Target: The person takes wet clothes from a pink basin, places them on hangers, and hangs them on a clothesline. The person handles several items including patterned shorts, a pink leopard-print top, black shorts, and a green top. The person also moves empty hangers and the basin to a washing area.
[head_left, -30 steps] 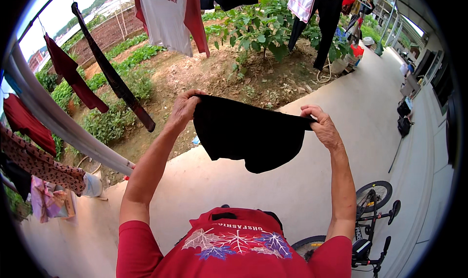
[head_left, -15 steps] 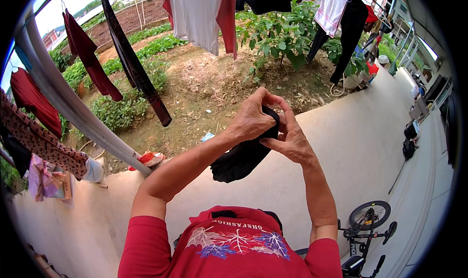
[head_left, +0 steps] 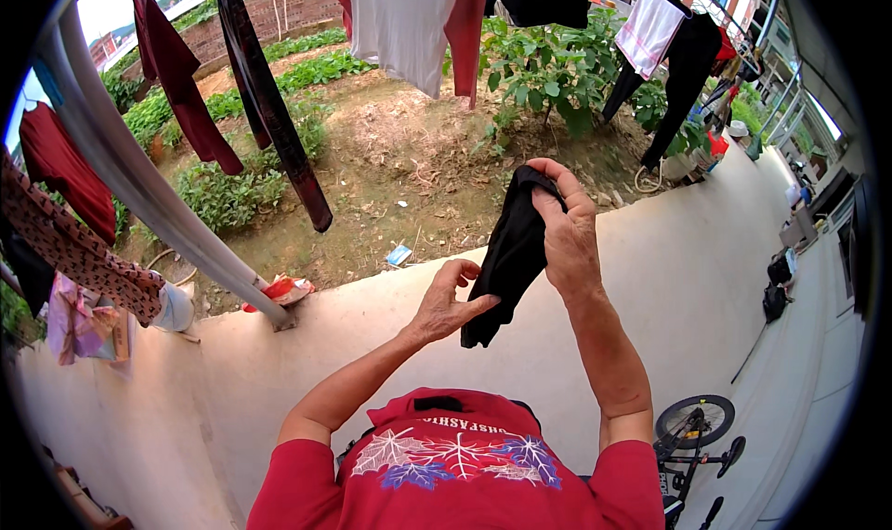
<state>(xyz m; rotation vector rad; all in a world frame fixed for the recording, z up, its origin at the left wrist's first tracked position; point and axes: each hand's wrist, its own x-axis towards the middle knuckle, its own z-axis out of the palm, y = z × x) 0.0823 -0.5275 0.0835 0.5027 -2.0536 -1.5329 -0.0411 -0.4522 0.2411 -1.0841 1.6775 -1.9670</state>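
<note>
A bunched black cloth garment (head_left: 509, 256) hangs at a slant in front of me; its exact kind does not show. At its upper end my right hand (head_left: 569, 233) is closed, pinching the edge between thumb and fingers. Close to the lower left side of the cloth is my left hand (head_left: 448, 305), its thumb and fingers apart. The left thumb touches the cloth's edge, and the fingers curve beside it without gripping.
Clothes hang along the far side, among them a white shirt with red sleeves (head_left: 404, 33) and a dark red garment (head_left: 181, 79). A slanting metal post (head_left: 158, 186) stands left. Planted soil lies beyond the pale concrete (head_left: 390, 344). A bicycle (head_left: 692, 437) is at the lower right.
My left hand has let go of the garment's upper end and moved down and left to its lower side. The cloth now hangs longer and steeper from my right hand.
</note>
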